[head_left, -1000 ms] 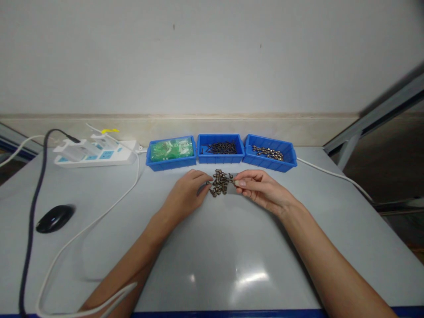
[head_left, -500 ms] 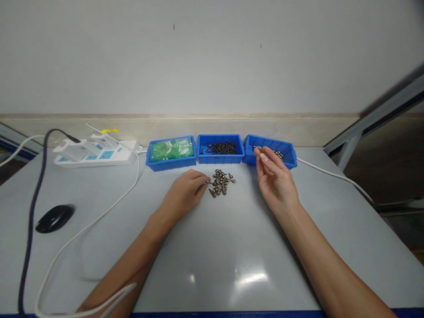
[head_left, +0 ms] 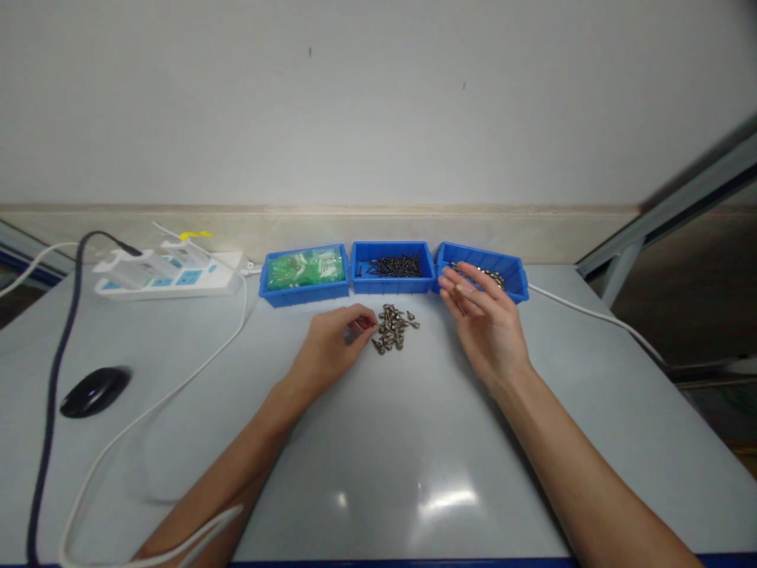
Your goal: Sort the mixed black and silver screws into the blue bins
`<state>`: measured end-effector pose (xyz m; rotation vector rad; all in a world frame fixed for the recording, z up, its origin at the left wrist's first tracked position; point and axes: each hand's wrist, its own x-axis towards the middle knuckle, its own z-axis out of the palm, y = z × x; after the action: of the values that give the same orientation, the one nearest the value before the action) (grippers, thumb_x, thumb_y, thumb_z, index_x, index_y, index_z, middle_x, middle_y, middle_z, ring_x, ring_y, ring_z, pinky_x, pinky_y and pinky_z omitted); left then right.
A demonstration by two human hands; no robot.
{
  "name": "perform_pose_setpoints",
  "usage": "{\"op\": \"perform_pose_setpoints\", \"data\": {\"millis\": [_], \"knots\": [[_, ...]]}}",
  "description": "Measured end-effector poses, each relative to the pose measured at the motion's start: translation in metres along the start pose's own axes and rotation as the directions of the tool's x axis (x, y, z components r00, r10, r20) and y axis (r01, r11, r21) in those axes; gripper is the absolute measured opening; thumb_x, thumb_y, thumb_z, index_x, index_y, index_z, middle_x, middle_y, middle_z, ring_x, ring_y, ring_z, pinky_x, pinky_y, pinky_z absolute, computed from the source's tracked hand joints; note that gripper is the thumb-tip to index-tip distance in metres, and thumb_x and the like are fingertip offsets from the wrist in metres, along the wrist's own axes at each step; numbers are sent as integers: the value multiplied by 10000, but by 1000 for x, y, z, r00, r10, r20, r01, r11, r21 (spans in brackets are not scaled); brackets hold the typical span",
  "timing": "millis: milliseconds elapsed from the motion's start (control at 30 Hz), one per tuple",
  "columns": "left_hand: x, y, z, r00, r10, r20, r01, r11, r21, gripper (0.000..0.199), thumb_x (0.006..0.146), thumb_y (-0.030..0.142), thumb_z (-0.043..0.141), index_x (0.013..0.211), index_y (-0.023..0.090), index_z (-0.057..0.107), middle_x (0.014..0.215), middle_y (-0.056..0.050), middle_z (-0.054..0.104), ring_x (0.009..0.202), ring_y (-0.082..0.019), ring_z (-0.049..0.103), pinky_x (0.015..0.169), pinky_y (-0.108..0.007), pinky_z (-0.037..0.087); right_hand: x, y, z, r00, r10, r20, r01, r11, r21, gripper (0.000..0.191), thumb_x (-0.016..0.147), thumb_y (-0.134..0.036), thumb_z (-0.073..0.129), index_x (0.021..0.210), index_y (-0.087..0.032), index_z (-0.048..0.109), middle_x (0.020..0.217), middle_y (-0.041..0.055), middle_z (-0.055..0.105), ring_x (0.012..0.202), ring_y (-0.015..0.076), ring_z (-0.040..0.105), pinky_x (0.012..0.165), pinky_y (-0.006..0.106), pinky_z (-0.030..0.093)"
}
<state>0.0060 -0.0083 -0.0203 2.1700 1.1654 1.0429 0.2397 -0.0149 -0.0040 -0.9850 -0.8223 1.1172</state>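
A small pile of metal parts (head_left: 393, 328) lies on the grey table, in front of the blue bins. At the pile's left edge is my left hand (head_left: 340, 339), its thumb and fingertips pinched together; what they hold, if anything, is too small to make out. My right hand (head_left: 488, 323) is turned palm up at the near side of the right blue bin (head_left: 513, 290), with its fingers stretched out and nothing seen in them. Metal parts (head_left: 495, 278) in that bin are partly hidden by the fingers.
The middle blue bin (head_left: 393, 287) holds dark screws (head_left: 399, 266). Green packets (head_left: 304, 268) fill the left blue bin (head_left: 304, 297). Farther left are a white power strip (head_left: 221, 278), a black mouse (head_left: 96, 392) and loose cables. A wall (head_left: 378, 118) stands behind.
My right hand has opened, its fingers spreading from a pinch and shifting slightly left. The thumb and fingers of my left hand have changed shape beside the pile.
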Motion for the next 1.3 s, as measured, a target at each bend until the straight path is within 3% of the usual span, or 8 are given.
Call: {"op": "perform_pose_setpoints", "data": {"millis": [133,300,633,767,900,1000,1133,1300], "knots": [[1,12,2,989,-143,-35,119,913,-390,143,837,222,751,858,171,619,860,-49,762,819,-183,755,763,-286,618,-9,1,7,961,149,234,-85,961,-263,200,777,-309,803,948,-207,782,747,35,760,672,172,710,734,341,580],[1,15,3,983,-182,-21,149,857,-493,228,807,237,791,828,182,571,829,-41,764,853,-204,772,801,-306,630,-17,3,13,855,278,438,-182,951,-249,290,766,-346,840,1002,-187,788,829,72,794,757,189,744,765,341,580],[0,17,2,997,-74,-18,63,932,-357,135,853,215,751,906,171,635,871,-55,760,846,-204,757,796,-327,628,-19,6,16,848,372,376,-351,928,-127,205,710,-306,873,873,-196,815,822,68,798,748,182,747,764,322,587],[-1,1,3,974,199,112,-207,976,65,333,926,49,547,1202,188,673,1204,-96,743,1127,-231,670,1016,-456,555,-12,3,14,980,152,124,-148,988,-39,164,745,-275,820,902,-229,813,991,62,803,920,210,755,931,373,567],[-4,-15,10,936,255,242,-316,912,263,586,842,-82,464,1339,189,618,1395,-96,649,1307,-259,548,1085,-513,508,-4,1,8,996,-71,-54,66,995,-79,227,772,-238,768,995,-266,793,1185,46,760,1112,243,711,1046,437,508],[-5,-17,10,934,258,247,-328,892,310,474,884,-31,508,1290,165,655,1303,-116,703,1215,-265,615,1029,-490,548,-2,6,2,996,-89,15,89,939,-332,205,792,-268,742,989,-246,794,1078,66,782,1002,253,730,957,445,544],[-4,-14,4,956,235,175,-280,909,309,305,905,32,570,1128,165,729,1107,-123,769,1016,-251,706,920,-445,595,-6,15,0,969,-117,219,242,649,-721,269,801,-230,686,1047,-211,795,1000,91,790,880,264,712,873,452,543],[-3,-15,0,991,123,52,-132,969,208,177,876,89,646,993,180,742,945,-72,785,861,-208,742,831,-356,614,-11,20,2,929,-74,363,345,531,-774,299,815,-199,653,1079,-222,792,963,83,796,851,256,714,853,426,545]]}}
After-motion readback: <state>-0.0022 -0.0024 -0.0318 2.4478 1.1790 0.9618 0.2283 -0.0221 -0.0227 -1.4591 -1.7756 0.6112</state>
